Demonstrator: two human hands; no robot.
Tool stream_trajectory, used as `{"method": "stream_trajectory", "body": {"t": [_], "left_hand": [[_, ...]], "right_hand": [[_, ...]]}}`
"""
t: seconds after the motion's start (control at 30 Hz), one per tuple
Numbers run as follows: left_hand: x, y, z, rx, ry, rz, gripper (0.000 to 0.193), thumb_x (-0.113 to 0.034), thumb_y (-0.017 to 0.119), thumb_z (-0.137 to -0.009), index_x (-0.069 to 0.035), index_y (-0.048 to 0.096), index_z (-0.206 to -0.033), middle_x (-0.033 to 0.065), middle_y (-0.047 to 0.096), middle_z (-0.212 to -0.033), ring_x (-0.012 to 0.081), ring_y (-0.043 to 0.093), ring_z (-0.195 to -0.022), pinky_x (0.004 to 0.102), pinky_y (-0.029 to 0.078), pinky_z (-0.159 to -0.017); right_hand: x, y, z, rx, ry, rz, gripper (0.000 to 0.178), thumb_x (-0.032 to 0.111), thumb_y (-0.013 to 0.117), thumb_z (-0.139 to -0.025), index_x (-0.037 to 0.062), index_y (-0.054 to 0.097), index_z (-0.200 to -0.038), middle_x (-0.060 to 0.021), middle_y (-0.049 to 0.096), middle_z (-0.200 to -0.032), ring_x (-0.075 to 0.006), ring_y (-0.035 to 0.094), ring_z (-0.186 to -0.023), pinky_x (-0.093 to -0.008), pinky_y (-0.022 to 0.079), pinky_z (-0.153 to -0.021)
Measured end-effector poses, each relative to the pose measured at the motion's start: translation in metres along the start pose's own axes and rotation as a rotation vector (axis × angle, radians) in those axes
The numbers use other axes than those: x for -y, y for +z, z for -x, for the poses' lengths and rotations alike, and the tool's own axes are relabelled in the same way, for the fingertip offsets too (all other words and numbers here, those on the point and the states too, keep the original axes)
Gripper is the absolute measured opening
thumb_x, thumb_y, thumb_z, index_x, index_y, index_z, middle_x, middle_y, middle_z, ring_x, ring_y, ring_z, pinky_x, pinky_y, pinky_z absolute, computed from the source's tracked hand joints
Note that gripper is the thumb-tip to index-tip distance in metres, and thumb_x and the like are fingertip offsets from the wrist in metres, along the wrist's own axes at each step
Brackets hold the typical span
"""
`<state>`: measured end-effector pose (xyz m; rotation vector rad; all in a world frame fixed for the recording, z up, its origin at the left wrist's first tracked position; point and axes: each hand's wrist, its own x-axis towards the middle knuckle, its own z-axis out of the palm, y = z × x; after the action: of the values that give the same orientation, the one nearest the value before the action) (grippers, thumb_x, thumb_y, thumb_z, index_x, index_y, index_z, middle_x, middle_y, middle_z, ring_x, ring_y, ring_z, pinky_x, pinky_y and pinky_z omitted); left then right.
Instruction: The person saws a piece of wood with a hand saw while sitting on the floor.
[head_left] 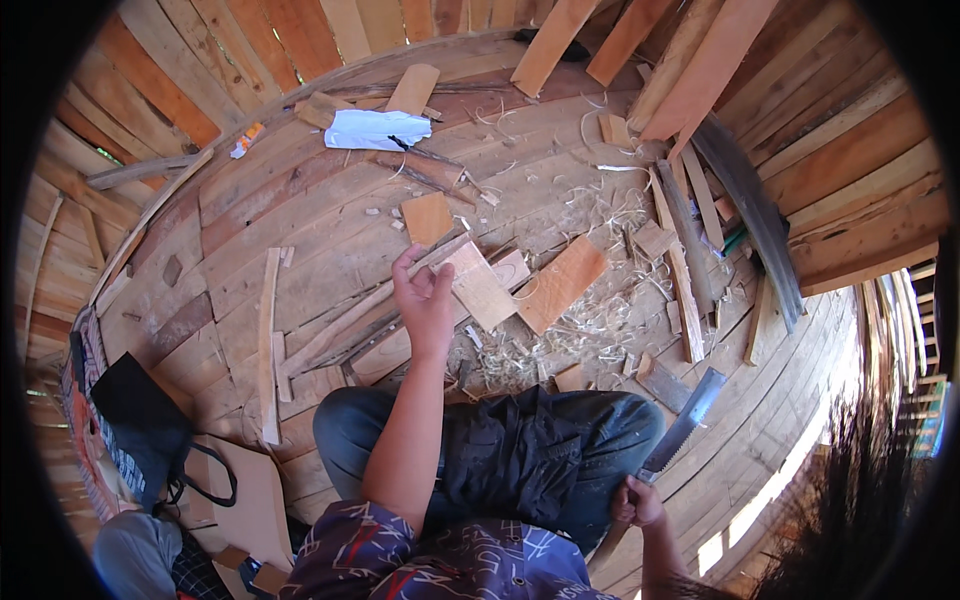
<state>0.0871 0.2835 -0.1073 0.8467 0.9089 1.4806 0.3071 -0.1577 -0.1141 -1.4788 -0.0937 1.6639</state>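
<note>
Handsaw (688,421) angles up at four o'clock, blade tipped toward one, the right hand (643,502) with its fingers clamped on the handle end. A pale board (487,290) is at the centre; the left hand (425,305) is right at its nine o'clock edge (whether those fingers grip it, I cannot tell). At three o'clock, an orange-brown board (562,285) lies among curled shavings (618,300).
</note>
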Motion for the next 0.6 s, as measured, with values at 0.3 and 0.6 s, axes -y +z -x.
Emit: {"method": "stream_trajectory", "body": {"t": [0.3, 0.6], "left_hand": [[0.003, -0.038, -0.071, 0.594, -0.029, -1.162, 0.029, -0.002, 0.051, -0.093, -0.005, 0.047, -0.121, 0.0212, 0.064, -0.106, 0.034, 0.062, -0.099, 0.0415, 0.048, -0.086], [0.069, -0.039, -0.053, 0.689, 0.106, -1.546, 0.047, -0.018, 0.057, -0.09, -0.009, 0.041, -0.134, 0.019, 0.054, -0.127, 0.0375, 0.051, -0.118, 0.0511, 0.04, -0.098]], "right_hand": [[-0.002, -0.003, 0.004, 0.083, 0.027, -0.088, 0.055, 0.049, 0.041, -0.099, 0.0063, 0.054, -0.067, -0.0027, 0.034, -0.044, -0.0163, 0.033, -0.037, -0.03, 0.029, -0.037], [-0.003, -0.011, 0.008, 0.036, 0.091, -0.15, 0.059, 0.055, 0.054, -0.092, 0.0013, 0.057, -0.066, -0.0098, 0.051, -0.05, -0.019, 0.046, -0.038, -0.0318, 0.037, -0.038]]}}
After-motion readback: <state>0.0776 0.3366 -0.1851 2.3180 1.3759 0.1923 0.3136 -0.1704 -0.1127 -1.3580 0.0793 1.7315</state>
